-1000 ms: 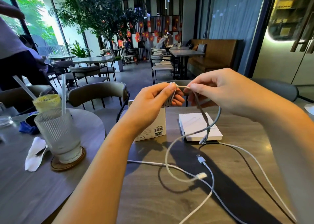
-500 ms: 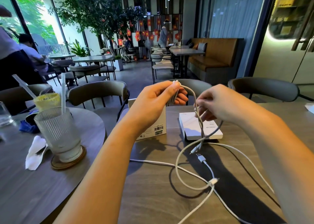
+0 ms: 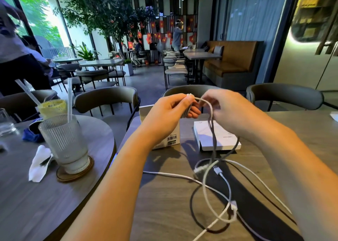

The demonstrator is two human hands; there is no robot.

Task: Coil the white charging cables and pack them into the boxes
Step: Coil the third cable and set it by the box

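Note:
My left hand is raised above the table and pinches a small bundle of loops of a white charging cable. Close to its right, my right hand grips the same cable where it leaves the bundle. The rest of the cable hangs down and lies in a loose loop on the table. A second white cable lies across the tabletop, crossing the first. Behind my hands, one white box stands upright with a barcode label, and another white box lies flat.
A ribbed glass with a straw stands on a round coaster on the adjoining round table at left, with a crumpled napkin beside it. Empty chairs line the far table edge. People are in the café behind.
My right hand dropped down the cable, then came back up next to my left hand, laying another loop. The hanging loop swung and the cable on the table shifted.

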